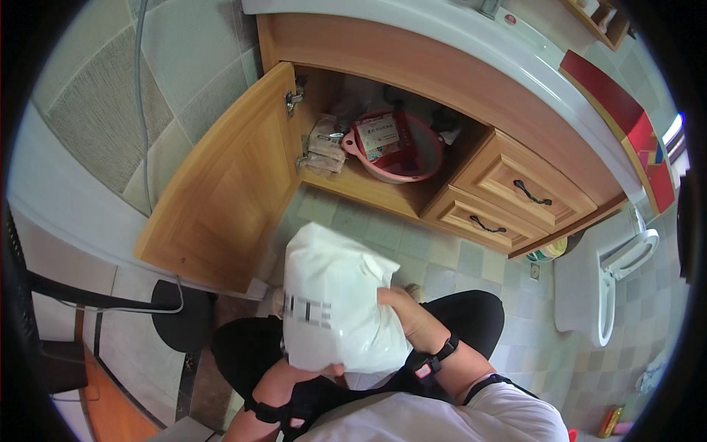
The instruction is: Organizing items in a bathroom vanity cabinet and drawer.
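A full white plastic bag (342, 295) with dark print on its side is held up over my lap, in front of the cabinet. My right hand (409, 317) grips its right side, with the fingers partly hidden by the plastic. Under its lower edge, my left hand (313, 373) supports it, and most of those fingers are covered by the bag. Beyond it stands a wooden cabinet with its left door (228, 184) swung out. Inside that compartment sits a pink basin (398, 177) with a red item and a printed packet (378, 136) in it.
Beside the basin lie several clear-wrapped packets (324, 147). Two drawers (515, 184) with black handles are closed at right. A white sink counter (442, 37) runs above, with a red box (618, 110) at its right end. A toilet (589, 295) stands far right.
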A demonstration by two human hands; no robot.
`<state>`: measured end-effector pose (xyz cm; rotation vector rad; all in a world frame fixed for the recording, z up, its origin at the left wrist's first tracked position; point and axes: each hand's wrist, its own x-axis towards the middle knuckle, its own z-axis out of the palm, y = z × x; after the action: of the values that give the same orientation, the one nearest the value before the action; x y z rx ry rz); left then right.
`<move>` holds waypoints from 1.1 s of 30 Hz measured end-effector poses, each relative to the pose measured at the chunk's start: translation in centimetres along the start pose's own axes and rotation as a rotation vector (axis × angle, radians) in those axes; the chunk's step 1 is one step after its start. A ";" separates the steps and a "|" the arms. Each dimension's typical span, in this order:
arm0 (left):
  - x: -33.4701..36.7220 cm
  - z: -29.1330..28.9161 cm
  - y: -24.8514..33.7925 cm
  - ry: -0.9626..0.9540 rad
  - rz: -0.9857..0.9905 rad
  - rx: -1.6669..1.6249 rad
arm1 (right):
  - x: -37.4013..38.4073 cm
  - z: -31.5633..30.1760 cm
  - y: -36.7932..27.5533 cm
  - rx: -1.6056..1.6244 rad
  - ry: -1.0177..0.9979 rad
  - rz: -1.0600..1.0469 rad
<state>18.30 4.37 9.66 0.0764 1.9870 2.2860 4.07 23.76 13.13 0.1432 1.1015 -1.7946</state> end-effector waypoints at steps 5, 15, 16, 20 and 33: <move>2.1 -0.4 1.5 0.214 -0.182 -0.213 | 0.5 -3.1 -0.5 0.099 0.055 -0.237; 4.4 0.5 4.8 0.516 -0.014 -0.012 | 0.2 -2.8 -0.5 -0.210 0.200 -0.591; 4.9 0.0 4.5 0.521 -0.013 -0.010 | 0.1 -2.4 -0.2 -0.253 0.163 -0.639; 5.4 -1.6 4.5 0.143 -0.185 -0.154 | -1.0 -3.0 -0.1 -0.275 0.028 -0.540; 3.6 -0.5 2.4 0.104 -0.162 -0.576 | -1.2 -2.2 0.0 -0.180 -0.115 -0.378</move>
<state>14.54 3.94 11.86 -0.2460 1.2387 2.6846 3.90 26.22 12.50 -0.2921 1.2609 -1.9918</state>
